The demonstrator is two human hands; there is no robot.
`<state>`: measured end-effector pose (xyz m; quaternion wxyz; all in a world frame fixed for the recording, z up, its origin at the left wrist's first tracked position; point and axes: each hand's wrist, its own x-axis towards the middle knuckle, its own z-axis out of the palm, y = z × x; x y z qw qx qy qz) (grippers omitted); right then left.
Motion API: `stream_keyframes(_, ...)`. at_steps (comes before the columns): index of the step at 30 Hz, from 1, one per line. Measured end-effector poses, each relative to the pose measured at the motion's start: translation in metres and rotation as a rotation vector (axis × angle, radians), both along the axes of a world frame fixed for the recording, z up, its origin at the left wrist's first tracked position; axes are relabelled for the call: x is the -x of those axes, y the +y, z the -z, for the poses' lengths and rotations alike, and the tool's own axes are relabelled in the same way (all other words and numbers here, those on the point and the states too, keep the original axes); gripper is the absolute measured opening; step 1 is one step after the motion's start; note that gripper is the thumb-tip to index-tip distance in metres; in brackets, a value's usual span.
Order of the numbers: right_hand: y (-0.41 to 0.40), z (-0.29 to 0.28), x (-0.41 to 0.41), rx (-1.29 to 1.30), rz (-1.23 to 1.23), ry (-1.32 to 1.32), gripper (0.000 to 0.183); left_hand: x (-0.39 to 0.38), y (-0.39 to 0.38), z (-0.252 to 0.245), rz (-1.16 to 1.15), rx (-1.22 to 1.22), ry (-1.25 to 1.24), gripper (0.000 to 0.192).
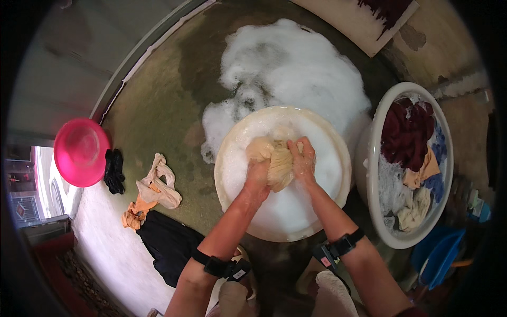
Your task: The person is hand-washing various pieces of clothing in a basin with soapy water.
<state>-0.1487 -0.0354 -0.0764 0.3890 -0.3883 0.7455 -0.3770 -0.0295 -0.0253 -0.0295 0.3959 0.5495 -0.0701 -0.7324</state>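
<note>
A bunched, wet, beige cloth (280, 168) is gripped between my two hands over a round cream basin (223, 174) of white suds. My left hand (257, 176) holds its left side, the fingers partly hidden by the fabric. On the right side, my right hand (303, 160) has its fingers curled into the folds. Part of the cloth bulges out beyond my left hand, close to the foam (285, 214). Whether its underside touches the water cannot be seen.
A large white tub (374, 166) at right holds maroon fabric (408, 132) and other wet clothes. Foam (301, 67) spreads over the floor beyond the basin. At left lie a pink basin (81, 152), black garment (170, 241) and pale cloth (160, 184). A blue dustpan-like object (439, 257) stands lower right.
</note>
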Motion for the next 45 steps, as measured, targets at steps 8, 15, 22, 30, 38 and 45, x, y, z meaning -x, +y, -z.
stream_keyframes(8,0.016,-0.038,-0.007,0.206,-0.112,-0.230,0.025,-0.015,0.000,-0.025,0.151,-0.315,0.350,0.042)
stream_keyframes(15,0.032,-0.085,-0.018,0.784,-0.341,-0.010,0.017,-0.009,0.005,0.033,0.151,0.100,1.064,0.032)
stream_keyframes(22,0.017,-0.093,-0.022,0.258,0.261,-0.621,0.019,0.015,0.007,-0.018,0.253,0.571,-0.363,0.020)
stream_keyframes(30,0.004,-0.087,-0.005,-0.274,0.172,-0.883,0.015,0.021,0.012,0.012,-0.136,0.506,-0.415,0.027)
stream_keyframes(38,0.005,-0.061,0.026,-0.083,0.037,-0.685,0.026,-0.015,-0.005,0.009,-0.066,0.034,-0.122,0.047)
stream_keyframes(45,0.015,-0.066,0.049,0.205,0.205,-0.143,0.025,-0.032,-0.003,0.017,-0.246,-0.055,0.140,0.057)
